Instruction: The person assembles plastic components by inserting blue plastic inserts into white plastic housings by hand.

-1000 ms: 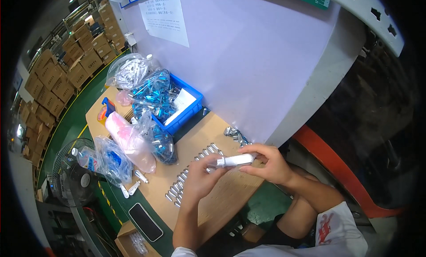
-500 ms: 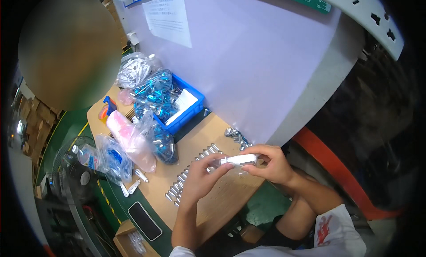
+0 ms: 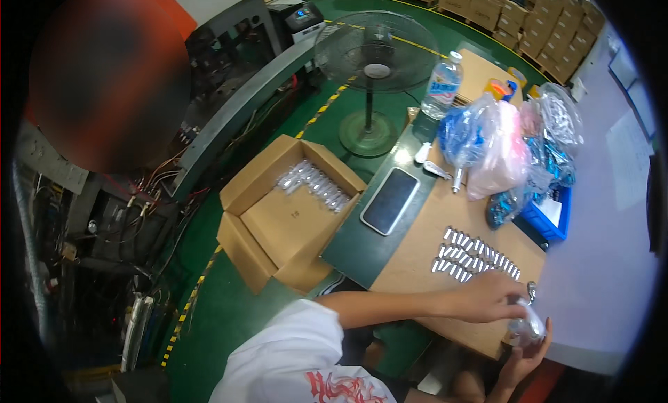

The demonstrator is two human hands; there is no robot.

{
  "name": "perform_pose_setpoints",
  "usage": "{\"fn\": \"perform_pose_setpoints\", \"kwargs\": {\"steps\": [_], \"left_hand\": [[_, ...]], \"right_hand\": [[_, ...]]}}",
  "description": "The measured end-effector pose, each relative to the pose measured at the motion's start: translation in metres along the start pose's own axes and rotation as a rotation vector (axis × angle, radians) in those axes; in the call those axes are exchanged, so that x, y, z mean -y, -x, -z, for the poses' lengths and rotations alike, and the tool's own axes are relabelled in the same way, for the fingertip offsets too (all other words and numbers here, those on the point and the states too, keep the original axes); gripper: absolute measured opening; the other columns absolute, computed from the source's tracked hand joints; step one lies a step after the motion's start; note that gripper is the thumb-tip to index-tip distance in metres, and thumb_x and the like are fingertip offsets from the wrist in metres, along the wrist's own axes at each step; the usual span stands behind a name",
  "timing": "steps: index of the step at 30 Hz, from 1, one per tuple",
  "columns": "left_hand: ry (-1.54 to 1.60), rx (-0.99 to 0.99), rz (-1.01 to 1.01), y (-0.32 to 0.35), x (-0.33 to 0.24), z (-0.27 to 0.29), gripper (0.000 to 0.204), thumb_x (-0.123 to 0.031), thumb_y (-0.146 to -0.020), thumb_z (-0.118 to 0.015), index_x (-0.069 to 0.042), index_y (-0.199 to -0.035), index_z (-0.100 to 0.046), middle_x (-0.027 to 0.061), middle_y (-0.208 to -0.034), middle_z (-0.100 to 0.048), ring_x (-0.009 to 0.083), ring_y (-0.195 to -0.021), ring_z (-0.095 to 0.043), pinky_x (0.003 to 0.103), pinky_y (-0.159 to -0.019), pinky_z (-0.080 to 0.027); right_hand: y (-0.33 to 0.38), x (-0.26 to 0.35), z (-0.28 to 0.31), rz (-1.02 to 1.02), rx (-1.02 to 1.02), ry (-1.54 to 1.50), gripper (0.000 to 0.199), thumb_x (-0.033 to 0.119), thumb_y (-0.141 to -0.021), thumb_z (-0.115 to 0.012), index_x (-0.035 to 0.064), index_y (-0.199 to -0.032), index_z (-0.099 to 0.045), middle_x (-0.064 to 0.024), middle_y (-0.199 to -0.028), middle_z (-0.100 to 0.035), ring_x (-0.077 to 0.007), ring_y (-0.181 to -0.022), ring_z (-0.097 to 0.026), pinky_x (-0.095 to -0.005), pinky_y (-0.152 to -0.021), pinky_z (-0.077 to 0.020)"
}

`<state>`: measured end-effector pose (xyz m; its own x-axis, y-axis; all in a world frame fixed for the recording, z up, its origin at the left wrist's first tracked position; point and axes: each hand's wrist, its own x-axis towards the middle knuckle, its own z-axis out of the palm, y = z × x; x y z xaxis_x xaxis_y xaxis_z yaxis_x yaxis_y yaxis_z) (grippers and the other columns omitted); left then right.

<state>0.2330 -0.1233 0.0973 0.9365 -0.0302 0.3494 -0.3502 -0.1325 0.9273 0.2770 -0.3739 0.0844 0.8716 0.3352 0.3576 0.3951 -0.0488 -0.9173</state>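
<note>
Both hands meet at the table's right end over a white piece in clear plastic (image 3: 527,325); its exact kind is hard to make out. My left hand (image 3: 489,296) reaches across from the left, its fingers closed on the upper part of the piece. From below, my right hand (image 3: 527,361) grips its lower part, partly hidden behind the plastic. Rows of small silver metal cylinders (image 3: 475,253) lie on the wooden table (image 3: 417,267), just beyond my left hand. A shiny metal part (image 3: 531,292) lies close to the fingers.
An open cardboard box (image 3: 275,219) with clear-wrapped pieces stands on the floor at left, near a standing fan (image 3: 376,69). On the table are a phone (image 3: 390,200), a water bottle (image 3: 442,86), plastic bags (image 3: 502,149) and a blue bin (image 3: 554,222). A pale partition (image 3: 612,208) borders the right.
The view has swung left, bringing the cardboard box and fan into sight. The white piece is now more covered by clear plastic, and my hands have changed their hold on it.
</note>
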Motion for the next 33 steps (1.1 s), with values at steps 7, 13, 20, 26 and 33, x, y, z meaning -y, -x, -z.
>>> {"fn": "perform_pose_setpoints", "kwargs": {"steps": [7,13,20,26,33], "left_hand": [[0.413,-0.903,0.288,0.229,-0.004,0.134,0.032,-0.029,-0.098,-0.060,-0.003,-0.116,-0.060,0.0061,-0.100,-0.065,0.0148,-0.089,-0.063,0.029,-0.081,-0.052],[-0.001,-1.114,0.809,0.386,0.145,0.241,0.029,-0.032,-0.098,-0.057,-0.005,-0.104,-0.064,0.0050,-0.089,-0.067,0.0139,-0.078,-0.062,0.030,-0.067,-0.049],[-1.145,-0.094,1.099,0.420,0.248,0.335,0.026,-0.025,-0.082,-0.065,-0.009,-0.101,-0.069,0.0179,-0.095,-0.069,0.0361,-0.089,-0.067,0.045,-0.078,-0.054],[-1.181,0.253,1.300,0.364,0.318,0.383,0.024,-0.019,-0.081,-0.062,-0.011,-0.103,-0.070,0.0167,-0.103,-0.068,0.0344,-0.095,-0.067,0.045,-0.083,-0.054],[-1.240,-0.356,1.077,0.342,0.326,0.379,0.037,-0.016,-0.079,-0.071,-0.008,-0.113,-0.059,0.0163,-0.112,-0.058,0.0354,-0.104,-0.061,0.045,-0.085,-0.052]], "right_hand": [[0.006,-0.021,-0.031,-0.190,0.305,-0.017,0.070,0.022,-0.086,-0.074,-0.0011,-0.142,-0.039,-0.0095,-0.093,-0.061,-0.0157,-0.083,-0.060,-0.0296,-0.076,-0.0516],[0.007,-0.036,-0.057,-0.309,0.326,0.051,0.052,0.006,-0.089,-0.065,0.0005,-0.137,-0.047,-0.0084,-0.095,-0.061,-0.0134,-0.084,-0.059,-0.0267,-0.077,-0.0519],[0.018,-0.068,-0.058,-0.375,0.311,0.140,0.045,-0.001,-0.089,-0.061,0.0009,-0.133,-0.051,-0.0077,-0.096,-0.061,-0.0128,-0.085,-0.060,-0.0261,-0.077,-0.0530],[0.021,-0.074,-0.064,-0.454,0.307,0.244,0.038,0.004,-0.092,-0.061,0.0005,-0.129,-0.055,-0.0069,-0.097,-0.061,-0.0130,-0.087,-0.059,-0.0266,-0.079,-0.0514],[0.011,-0.083,-0.074,-0.521,0.281,0.214,0.033,0.002,-0.094,-0.056,-0.0010,-0.127,-0.056,-0.0075,-0.095,-0.062,-0.0140,-0.085,-0.061,-0.0264,-0.079,-0.0511]]}}
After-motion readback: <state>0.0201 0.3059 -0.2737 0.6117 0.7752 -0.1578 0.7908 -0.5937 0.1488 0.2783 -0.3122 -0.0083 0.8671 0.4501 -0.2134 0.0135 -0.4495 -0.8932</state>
